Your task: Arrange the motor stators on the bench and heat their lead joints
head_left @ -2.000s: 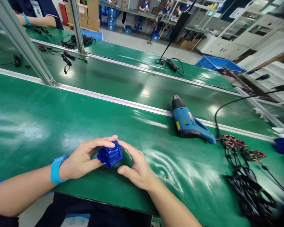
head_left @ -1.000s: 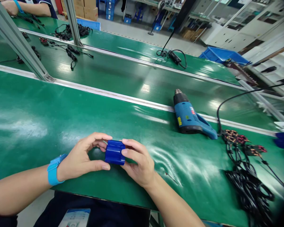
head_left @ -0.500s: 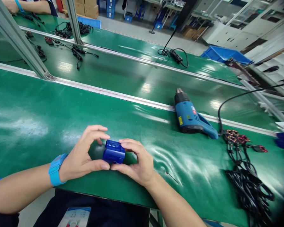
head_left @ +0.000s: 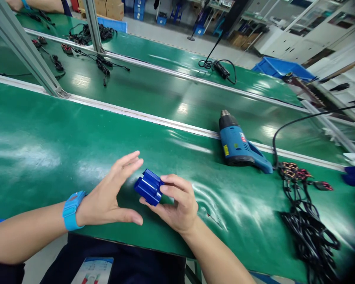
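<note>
Between thumb and fingers, my right hand (head_left: 177, 203) grips a short, ribbed blue plastic part (head_left: 149, 187), held tilted above the green tabletop near its front edge. It looks like a hollow sleeve or housing; its exact kind I cannot tell. My left hand (head_left: 114, 193), with a light blue band (head_left: 72, 211) on its wrist, is spread beside the part's left end, thumb and fingers apart and not touching it.
A blue heat gun (head_left: 239, 144) lies against the metal rail on the right. Bundled black cables (head_left: 310, 232) lie at the right edge. Further cables (head_left: 99, 67) lie beyond the rail. At the far left, another person's arm (head_left: 47, 7) rests on the bench.
My left hand has opened wider and drawn away from the blue part. The part, in my right hand, has moved slightly right and turned to a steeper tilt.
</note>
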`<state>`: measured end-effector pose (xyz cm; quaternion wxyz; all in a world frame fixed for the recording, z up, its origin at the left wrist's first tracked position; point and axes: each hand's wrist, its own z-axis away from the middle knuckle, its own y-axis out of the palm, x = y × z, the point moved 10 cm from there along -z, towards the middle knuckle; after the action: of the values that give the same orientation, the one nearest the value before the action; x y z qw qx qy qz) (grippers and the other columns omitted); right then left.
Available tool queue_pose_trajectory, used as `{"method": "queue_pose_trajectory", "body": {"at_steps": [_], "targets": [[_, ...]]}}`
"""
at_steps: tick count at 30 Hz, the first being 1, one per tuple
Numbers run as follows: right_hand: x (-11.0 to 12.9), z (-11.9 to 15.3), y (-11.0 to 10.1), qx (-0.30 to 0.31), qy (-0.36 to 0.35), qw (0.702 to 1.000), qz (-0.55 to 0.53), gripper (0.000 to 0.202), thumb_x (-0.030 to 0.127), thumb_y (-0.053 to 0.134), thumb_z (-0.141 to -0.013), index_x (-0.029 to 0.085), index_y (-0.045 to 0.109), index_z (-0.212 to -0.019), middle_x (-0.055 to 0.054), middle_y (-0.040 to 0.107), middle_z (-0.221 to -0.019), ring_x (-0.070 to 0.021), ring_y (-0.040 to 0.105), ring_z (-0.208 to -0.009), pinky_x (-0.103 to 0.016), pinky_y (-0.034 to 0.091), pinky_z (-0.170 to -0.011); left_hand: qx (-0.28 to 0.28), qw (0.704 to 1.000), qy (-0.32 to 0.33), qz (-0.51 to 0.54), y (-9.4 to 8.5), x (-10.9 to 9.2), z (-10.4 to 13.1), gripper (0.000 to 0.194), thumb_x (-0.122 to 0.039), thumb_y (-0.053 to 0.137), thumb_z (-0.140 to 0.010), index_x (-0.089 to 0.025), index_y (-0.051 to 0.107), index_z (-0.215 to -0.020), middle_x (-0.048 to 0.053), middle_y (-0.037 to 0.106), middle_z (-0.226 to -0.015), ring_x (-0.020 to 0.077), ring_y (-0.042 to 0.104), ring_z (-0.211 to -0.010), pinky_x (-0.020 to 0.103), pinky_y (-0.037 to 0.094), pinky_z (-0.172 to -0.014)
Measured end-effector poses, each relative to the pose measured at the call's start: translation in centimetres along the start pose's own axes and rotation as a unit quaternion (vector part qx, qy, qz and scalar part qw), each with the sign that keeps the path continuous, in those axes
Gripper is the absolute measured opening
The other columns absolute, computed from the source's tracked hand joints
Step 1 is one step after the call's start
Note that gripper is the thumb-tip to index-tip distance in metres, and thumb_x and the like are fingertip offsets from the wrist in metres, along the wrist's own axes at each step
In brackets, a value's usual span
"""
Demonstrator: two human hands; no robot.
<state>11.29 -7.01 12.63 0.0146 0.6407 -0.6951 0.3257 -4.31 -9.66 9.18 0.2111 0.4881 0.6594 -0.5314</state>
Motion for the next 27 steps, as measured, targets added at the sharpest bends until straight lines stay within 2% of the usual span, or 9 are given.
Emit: {"method": "queue_pose_trajectory", "body": {"at_steps": [2,4,7,11,13,17,22,27], "targets": [[0.0,0.1,0.1,-0.003,-0.002,1.000,0.009,0.038,0.028,0.083,-0.087,0.019,0.056,-0.113,-0.009,0.061,-0.110,-0.0192,0.066,-0.097,-0.029,0.064,-0.077,0.022,0.992,-0.072,0.103,0.6,1.3,0.1,0.109,-0.069,0.076,-0.076,-0.033,0.017,-0.160,0.013,0.034,-0.159,0.0330,0.038,-0.144,0.050,0.035,-0.120],[-0.1,0.4,0.5,-0.004,0.000,1.000,0.019,0.037,0.030,0.083,-0.087,0.019,0.056,-0.111,-0.008,0.059,-0.108,-0.0188,0.065,-0.094,-0.029,0.064,-0.074,0.031,0.976,-0.117,0.180,1.2,1.9,0.2,0.106,-0.066,0.080,-0.074,-0.038,0.021,-0.158,0.009,0.046,-0.152,0.0302,0.046,-0.138,0.047,0.037,-0.118],[0.1,1.0,1.3,0.006,-0.009,1.000,0.019,0.029,0.027,0.079,-0.091,0.019,0.057,-0.109,-0.007,0.056,-0.109,-0.0180,0.065,-0.092,-0.029,0.064,-0.074,0.028,0.958,-0.149,0.244,1.6,2.1,0.3,0.098,-0.057,0.085,-0.074,-0.042,0.030,-0.154,0.005,0.052,-0.147,0.0269,0.051,-0.135,0.041,0.040,-0.116],[0.8,1.5,2.1,0.034,-0.035,0.999,-0.007,0.010,0.021,0.066,-0.098,0.020,0.060,-0.106,-0.006,0.052,-0.110,-0.0178,0.065,-0.096,-0.031,0.065,-0.081,0.027,0.940,-0.180,0.290,2.0,2.5,0.4,0.088,-0.041,0.085,-0.080,-0.042,0.035,-0.152,0.004,0.057,-0.141,0.0239,0.057,-0.128,0.037,0.043,-0.111],[1.3,1.3,2.0,0.033,-0.054,0.998,-0.021,0.006,0.016,0.063,-0.098,0.020,0.060,-0.103,-0.006,0.050,-0.110,-0.0176,0.064,-0.096,-0.033,0.066,-0.085,0.031,0.931,-0.185,0.314,2.2,2.6,0.4,0.091,-0.040,0.088,-0.077,-0.043,0.037,-0.152,0.003,0.059,-0.139,0.0233,0.058,-0.126,0.036,0.043,-0.111],[2.4,0.9,1.5,0.029,-0.103,0.994,-0.031,0.016,0.005,0.059,-0.090,0.018,0.060,-0.099,-0.006,0.049,-0.108,-0.0164,0.064,-0.088,-0.037,0.066,-0.086,0.040,0.919,-0.174,0.353,2.3,2.3,0.3,0.093,-0.038,0.092,-0.070,-0.045,0.043,-0.149,-0.001,0.062,-0.136,0.0206,0.058,-0.126,0.032,0.041,-0.113],[3.1,0.3,0.9,0.014,-0.135,0.991,-0.016,0.025,0.000,0.053,-0.083,0.021,0.058,-0.096,-0.004,0.049,-0.107,-0.0134,0.062,-0.079,-0.035,0.067,-0.079,0.052,0.914,-0.161,0.370,2.2,1.8,0.0,0.080,-0.033,0.090,-0.074,-0.045,0.052,-0.142,-0.003,0.066,-0.130,0.0178,0.061,-0.123,0.028,0.043,-0.110],[4.8,0.8,1.0,0.010,-0.214,0.973,0.083,0.025,0.007,0.063,-0.076,0.025,0.066,-0.094,-0.005,0.051,-0.108,-0.0165,0.060,-0.083,-0.036,0.067,-0.081,0.071,0.913,-0.165,0.365,2.4,1.9,0.0,0.070,-0.040,0.084,-0.082,-0.041,0.051,-0.144,0.002,0.057,-0.143,0.0231,0.057,-0.129,0.029,0.047,-0.106]]}}
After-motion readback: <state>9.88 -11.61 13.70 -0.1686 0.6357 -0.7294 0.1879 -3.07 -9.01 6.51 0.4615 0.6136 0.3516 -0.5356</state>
